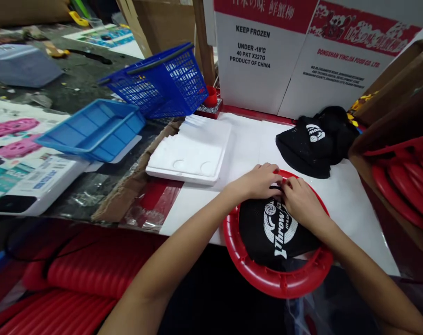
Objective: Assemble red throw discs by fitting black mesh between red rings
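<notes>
Ring [288, 284], red, lies in front of the person, its twelve o'clock part over the white sheet [248, 153] and its six o'clock part out past the sheet's near edge. Inside it is a black cloth [253, 235] with a white print of a ball and the word "Throw", spread over most of the opening; a gap shows at about five o'clock.

Both hands meet at the ring's twelve o'clock. The left hand [262, 181] comes in from the left with fingers bent, thumb and forefinger pinching a strip of the cloth's edge. The right hand [300, 200] has its fingers curled at the same edge, tips close to the left's; whether they pinch the cloth I cannot tell.

Reckoned from the ring, more black cloths [307, 144] lie heaped at one o'clock. At ten o'clock is a foam slab [193, 151] with a broken edge, and farther that way a blue tray [96, 132]. Between ten and eleven a blue basket [162, 88] leans tilted; a red cup [210, 97] is just beside it, at eleven. Toward three, red rings [412, 181] stand packed together; more red tubing [89, 263] lies stacked toward nine.
</notes>
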The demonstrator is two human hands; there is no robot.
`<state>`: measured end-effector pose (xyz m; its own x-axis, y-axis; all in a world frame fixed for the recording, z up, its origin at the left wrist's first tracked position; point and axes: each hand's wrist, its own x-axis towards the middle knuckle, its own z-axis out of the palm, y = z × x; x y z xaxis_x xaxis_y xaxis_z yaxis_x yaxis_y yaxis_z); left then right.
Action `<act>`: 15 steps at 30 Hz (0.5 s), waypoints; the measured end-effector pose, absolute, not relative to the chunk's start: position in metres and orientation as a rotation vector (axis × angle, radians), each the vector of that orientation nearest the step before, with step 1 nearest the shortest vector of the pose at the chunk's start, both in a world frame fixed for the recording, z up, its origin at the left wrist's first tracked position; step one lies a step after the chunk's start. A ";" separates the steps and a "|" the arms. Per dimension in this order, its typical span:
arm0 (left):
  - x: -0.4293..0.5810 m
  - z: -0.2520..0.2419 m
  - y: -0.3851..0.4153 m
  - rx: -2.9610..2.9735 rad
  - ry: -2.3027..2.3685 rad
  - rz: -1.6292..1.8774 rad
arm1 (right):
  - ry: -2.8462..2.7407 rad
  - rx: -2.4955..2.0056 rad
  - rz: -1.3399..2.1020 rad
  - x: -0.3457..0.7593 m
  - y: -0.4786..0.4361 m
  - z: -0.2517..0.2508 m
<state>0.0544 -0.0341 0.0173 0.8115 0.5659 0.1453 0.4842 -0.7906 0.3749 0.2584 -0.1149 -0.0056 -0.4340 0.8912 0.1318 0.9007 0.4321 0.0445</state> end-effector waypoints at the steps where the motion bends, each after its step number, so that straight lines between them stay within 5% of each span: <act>1: 0.057 0.010 -0.029 2.693 0.756 0.353 | -2.595 -1.640 -0.188 0.259 -0.116 -0.006; 5: 0.051 0.003 -0.037 2.657 0.749 0.352 | -2.484 -1.533 0.015 0.265 -0.118 0.003; 11: 0.048 0.012 -0.042 2.440 0.726 0.439 | -2.158 -1.478 0.755 0.277 -0.107 0.022; 15: 0.061 0.005 -0.036 2.408 0.689 0.502 | -2.093 -1.476 0.846 0.288 -0.095 0.020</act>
<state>0.0612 -0.0358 0.0051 0.7959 0.5749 0.1898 0.3571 -0.6989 0.6197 0.2884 -0.0953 0.0201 -0.3330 0.9429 0.0071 0.6729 0.2429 -0.6987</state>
